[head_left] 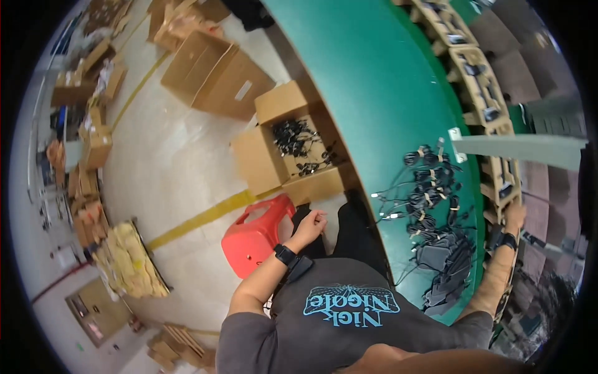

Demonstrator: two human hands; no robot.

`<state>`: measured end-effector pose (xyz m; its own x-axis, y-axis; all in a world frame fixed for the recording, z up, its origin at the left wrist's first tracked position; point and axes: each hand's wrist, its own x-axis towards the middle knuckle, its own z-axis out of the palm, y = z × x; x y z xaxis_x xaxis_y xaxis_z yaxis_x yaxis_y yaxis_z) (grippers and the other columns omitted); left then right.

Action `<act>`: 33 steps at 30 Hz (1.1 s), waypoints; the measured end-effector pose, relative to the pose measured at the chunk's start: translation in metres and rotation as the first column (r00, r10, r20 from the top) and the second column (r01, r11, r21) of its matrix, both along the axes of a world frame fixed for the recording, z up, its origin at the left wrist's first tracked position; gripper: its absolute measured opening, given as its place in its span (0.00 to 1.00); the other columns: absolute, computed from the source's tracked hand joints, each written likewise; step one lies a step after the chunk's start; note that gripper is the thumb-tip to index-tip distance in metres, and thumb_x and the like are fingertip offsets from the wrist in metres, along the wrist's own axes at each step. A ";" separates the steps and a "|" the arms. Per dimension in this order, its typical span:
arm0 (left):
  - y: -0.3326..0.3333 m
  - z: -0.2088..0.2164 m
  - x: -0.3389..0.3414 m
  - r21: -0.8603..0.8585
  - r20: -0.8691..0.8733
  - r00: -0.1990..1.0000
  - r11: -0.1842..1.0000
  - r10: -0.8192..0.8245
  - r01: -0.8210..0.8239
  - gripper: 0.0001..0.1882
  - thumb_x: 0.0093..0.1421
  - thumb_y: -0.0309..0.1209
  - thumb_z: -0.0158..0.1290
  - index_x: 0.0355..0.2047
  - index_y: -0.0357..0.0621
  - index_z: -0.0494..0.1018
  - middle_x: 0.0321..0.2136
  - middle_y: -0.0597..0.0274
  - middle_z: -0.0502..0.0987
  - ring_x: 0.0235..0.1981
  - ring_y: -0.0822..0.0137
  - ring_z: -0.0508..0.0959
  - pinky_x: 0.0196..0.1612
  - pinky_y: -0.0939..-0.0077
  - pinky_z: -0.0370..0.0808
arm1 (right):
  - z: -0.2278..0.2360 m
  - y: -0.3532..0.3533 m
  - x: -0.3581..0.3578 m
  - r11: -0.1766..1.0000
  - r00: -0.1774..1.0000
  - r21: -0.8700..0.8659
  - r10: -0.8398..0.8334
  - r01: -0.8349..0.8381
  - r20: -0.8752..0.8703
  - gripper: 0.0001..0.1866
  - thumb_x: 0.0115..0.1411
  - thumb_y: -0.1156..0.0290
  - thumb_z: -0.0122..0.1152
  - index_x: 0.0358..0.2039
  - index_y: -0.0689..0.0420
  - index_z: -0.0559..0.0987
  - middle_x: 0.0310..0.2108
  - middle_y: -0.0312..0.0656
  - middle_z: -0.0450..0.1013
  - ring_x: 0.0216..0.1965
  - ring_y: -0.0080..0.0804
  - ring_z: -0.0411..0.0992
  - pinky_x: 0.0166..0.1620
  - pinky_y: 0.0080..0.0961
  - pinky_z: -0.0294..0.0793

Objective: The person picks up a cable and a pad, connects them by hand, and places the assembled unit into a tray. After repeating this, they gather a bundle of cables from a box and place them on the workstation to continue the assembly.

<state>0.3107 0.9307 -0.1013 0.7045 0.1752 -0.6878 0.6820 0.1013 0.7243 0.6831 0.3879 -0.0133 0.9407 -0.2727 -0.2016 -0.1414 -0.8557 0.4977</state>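
My left hand (311,226) hangs beside the red plastic stool (252,240), above my dark trouser leg. Its fingers are curled in, and nothing shows in them. On the far right, my right hand (514,215) reaches to a row of tan moulded trays (478,84) holding dark parts. It is at the edge of one tray; its fingers are too small and partly hidden to make out a grip. Between my arms, on the green table (355,68), lie several bundled black cables (430,193) with pale ties. Flat black pieces (439,265) are piled nearer me.
An open cardboard box (260,159) with black cables inside stands against the table's left side. Beyond it is a larger carton (215,75). A pale grey post (517,149) crosses above the trays. Yellow sheeting (128,265) and more cartons line the left.
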 end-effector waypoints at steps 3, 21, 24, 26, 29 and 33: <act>0.032 -0.053 -0.045 0.014 -0.035 0.993 0.994 0.111 -0.110 0.12 0.55 0.26 0.47 0.40 0.38 0.66 0.21 0.59 0.72 0.22 0.71 0.75 0.26 0.79 0.71 | 0.030 0.033 -0.005 0.953 0.951 -0.012 -0.300 0.301 0.073 0.24 0.58 0.50 0.42 0.51 0.49 0.67 0.47 0.55 0.63 0.46 0.50 0.64 0.48 0.40 0.64; 0.213 -0.199 -0.241 0.303 -0.715 0.510 0.445 -0.478 0.842 0.28 0.53 0.49 0.47 0.53 0.53 0.61 0.53 0.56 0.63 0.53 0.57 0.63 0.53 0.56 0.60 | -0.298 0.488 -0.281 -0.094 0.935 0.931 -0.001 0.352 -0.354 0.10 0.59 0.75 0.46 0.41 0.61 0.70 0.28 0.39 0.70 0.33 0.23 0.69 0.37 0.18 0.69; 0.221 -0.222 -0.165 0.199 -0.539 0.746 0.802 -0.391 0.564 0.23 0.56 0.40 0.47 0.49 0.42 0.63 0.44 0.51 0.70 0.40 0.55 0.74 0.42 0.64 0.71 | -0.429 0.505 -0.245 0.196 0.975 0.973 0.161 0.122 -0.154 0.14 0.58 0.71 0.49 0.43 0.63 0.68 0.29 0.41 0.71 0.32 0.24 0.69 0.37 0.20 0.69; 0.209 -0.267 -0.115 0.180 -0.123 0.992 0.983 -0.023 0.045 0.20 0.59 0.36 0.46 0.48 0.36 0.61 0.40 0.50 0.72 0.38 0.59 0.75 0.41 0.69 0.73 | -0.510 0.509 -0.213 0.174 0.957 0.952 0.099 0.252 -0.272 0.16 0.57 0.67 0.51 0.43 0.62 0.68 0.31 0.43 0.72 0.32 0.28 0.70 0.37 0.22 0.70; 0.209 -0.367 -0.040 -0.161 -0.026 0.933 0.919 0.360 -0.359 0.24 0.60 0.39 0.45 0.49 0.32 0.58 0.40 0.51 0.70 0.39 0.63 0.74 0.42 0.73 0.74 | -0.606 0.533 -0.173 0.433 0.939 0.869 0.125 0.240 -0.321 0.21 0.56 0.60 0.51 0.43 0.63 0.68 0.37 0.49 0.71 0.39 0.39 0.69 0.43 0.28 0.67; 0.219 -0.519 0.020 -0.249 -0.647 0.588 0.594 0.485 -0.765 0.27 0.59 0.46 0.43 0.50 0.37 0.58 0.44 0.50 0.66 0.35 0.56 0.71 0.34 0.60 0.76 | -0.713 0.526 -0.144 0.528 0.888 0.781 0.102 0.333 -0.448 0.29 0.54 0.53 0.53 0.48 0.62 0.62 0.43 0.53 0.68 0.46 0.43 0.66 0.48 0.31 0.64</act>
<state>0.3307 1.1499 -0.6203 0.0991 0.0048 -0.9951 0.5143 0.8558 0.0553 0.5394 0.9142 -0.7262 0.6812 0.1218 -0.7219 -0.2536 -0.8858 -0.3887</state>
